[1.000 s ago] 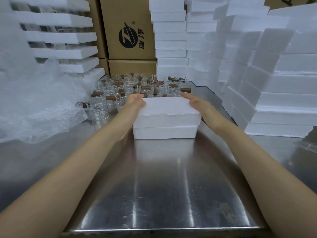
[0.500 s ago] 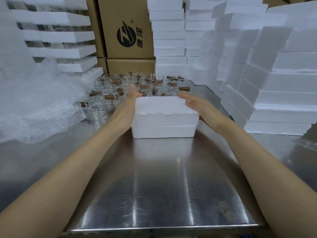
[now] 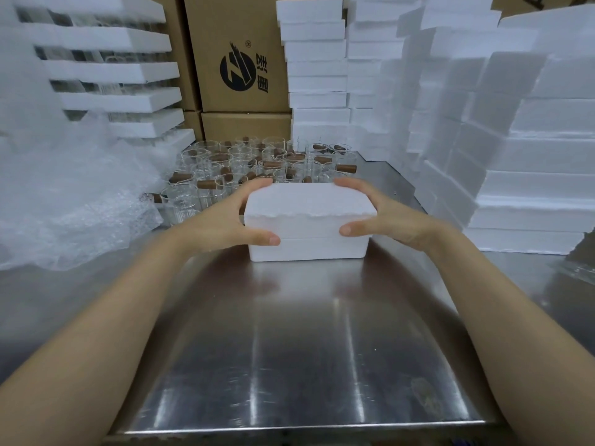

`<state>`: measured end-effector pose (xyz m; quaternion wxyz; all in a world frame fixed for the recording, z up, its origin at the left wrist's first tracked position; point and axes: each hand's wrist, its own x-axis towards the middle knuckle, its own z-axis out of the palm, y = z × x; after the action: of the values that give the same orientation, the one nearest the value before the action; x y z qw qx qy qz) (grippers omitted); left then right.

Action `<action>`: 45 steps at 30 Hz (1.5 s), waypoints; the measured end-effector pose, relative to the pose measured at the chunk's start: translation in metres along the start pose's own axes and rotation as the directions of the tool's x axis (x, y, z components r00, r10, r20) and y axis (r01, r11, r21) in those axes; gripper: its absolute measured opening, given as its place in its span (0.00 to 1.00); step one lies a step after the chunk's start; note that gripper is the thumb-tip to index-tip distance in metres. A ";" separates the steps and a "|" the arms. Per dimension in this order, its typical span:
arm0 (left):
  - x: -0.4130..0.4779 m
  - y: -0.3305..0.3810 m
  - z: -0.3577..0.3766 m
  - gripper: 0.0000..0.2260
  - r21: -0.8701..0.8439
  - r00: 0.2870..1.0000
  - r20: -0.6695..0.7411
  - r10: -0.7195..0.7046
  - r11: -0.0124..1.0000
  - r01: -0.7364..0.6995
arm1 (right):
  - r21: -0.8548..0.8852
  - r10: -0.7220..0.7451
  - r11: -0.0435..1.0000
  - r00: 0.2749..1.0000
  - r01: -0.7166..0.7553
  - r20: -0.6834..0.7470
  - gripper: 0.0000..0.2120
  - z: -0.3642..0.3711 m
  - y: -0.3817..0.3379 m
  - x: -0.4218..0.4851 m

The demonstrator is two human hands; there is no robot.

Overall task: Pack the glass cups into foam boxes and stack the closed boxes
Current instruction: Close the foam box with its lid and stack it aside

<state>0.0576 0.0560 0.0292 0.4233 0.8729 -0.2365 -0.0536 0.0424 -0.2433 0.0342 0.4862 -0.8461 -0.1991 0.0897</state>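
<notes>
Box: a closed white foam box (image 3: pixel 309 220) sat on the steel table (image 3: pixel 289 349), lid on base, the seam running across its near face.
Left hand: the left hand (image 3: pixel 222 217) grasped the box's left end, thumb pressed on the near face at the seam, fingers curled over the far top edge.
Right hand: the right hand (image 3: pixel 389 217) clasped the right end the same way, thumb on the near face, fingers over the far top corner.
Box to hands: the box lay between the two palms, both touching it.
Cups: glass cups (image 3: pixel 257 162) with brown handles stood crowded just behind the box, some partly hidden by it and by the fingers.
Left side: a heap of bubble wrap (image 3: pixel 64 204) lay beside the cups; above it, foam trays (image 3: pixel 112 72) were layered with glassware between them.
Back: cartons (image 3: pixel 238 59) stood against the wall, with foam stacks (image 3: pixel 317 75) beside them.
Right side: a foam wall (image 3: pixel 531 188) of stacked pieces rose near the right forearm, apart from the box.
In the way: the cups stood close against the box's far side.
Change: a second before, the hands had lain along the lid's top edges with no thumb on the near face; by now both thumbs had come round to the front. The box stayed in the same spot.
</notes>
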 end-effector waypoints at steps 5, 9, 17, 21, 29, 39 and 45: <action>0.002 -0.003 0.001 0.44 -0.033 1.000 -0.004 0.000 0.999 0.000 | -0.034 -0.010 0.999 0.999 0.008 -0.048 0.38 -0.001 0.000 0.001; 0.001 -0.003 0.000 0.45 -0.044 1.000 0.017 -0.004 0.999 0.005 | -0.099 0.001 0.995 1.000 -0.003 -0.025 0.37 -0.002 0.000 0.001; -0.001 -0.005 -0.002 0.51 -0.019 0.993 0.111 -0.049 0.999 0.051 | -0.213 0.051 0.976 0.998 -0.042 0.035 0.45 0.000 -0.003 -0.001; -0.001 -0.003 -0.002 0.50 -0.028 0.993 0.111 -0.036 0.999 0.040 | -0.228 0.075 0.971 0.997 -0.067 0.026 0.44 0.001 -0.006 -0.003; 0.000 0.002 0.003 0.44 -0.164 0.987 0.156 0.037 0.986 -0.011 | -0.271 0.071 0.958 0.995 -0.089 -0.073 0.48 0.005 -0.003 -0.033; 0.015 0.014 0.077 0.32 -0.232 0.990 -0.032 0.136 0.963 -0.140 | -0.243 0.129 0.895 0.738 -0.375 -0.663 0.49 0.039 0.000 -0.101; 0.012 0.013 0.079 0.32 -0.059 0.990 -0.017 0.138 0.989 -0.139 | -0.306 0.144 0.661 0.516 -0.685 -0.844 0.47 0.047 -0.005 -0.098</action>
<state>0.0399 -0.0129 -0.0098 0.4535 0.8416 -0.2922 -0.0254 -0.0634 -0.2455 0.0104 0.1814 -0.9297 0.2310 -0.2223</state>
